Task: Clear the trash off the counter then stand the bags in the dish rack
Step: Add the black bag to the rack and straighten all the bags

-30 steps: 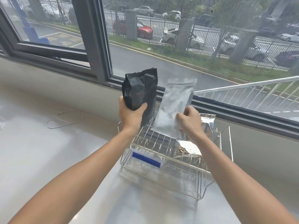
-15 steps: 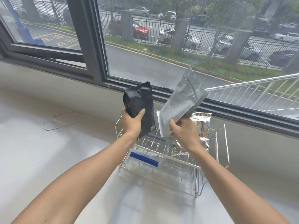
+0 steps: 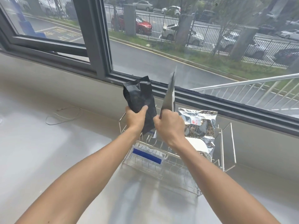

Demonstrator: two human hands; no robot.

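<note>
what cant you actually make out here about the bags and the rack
- Head view: the silver bag in the right hand is edge-on and motion-blurred, so its face is unreadable.
- The black bag shows print too faint to read; the left hand covers its lower part.
- Both forearms hide the dish rack slots beneath the bags.

A pale grey surface ran under a wide window with a dark grey frame, and it was glossy enough to reflect soft daylight; a thin white cord lay looped on it near the low wall below the sill. Through the glass, a wet road, a grass strip, a black railing fence, tree trunks and parked cars, one of them red, were seen. A light metal handrail slanted outside at right.
</note>
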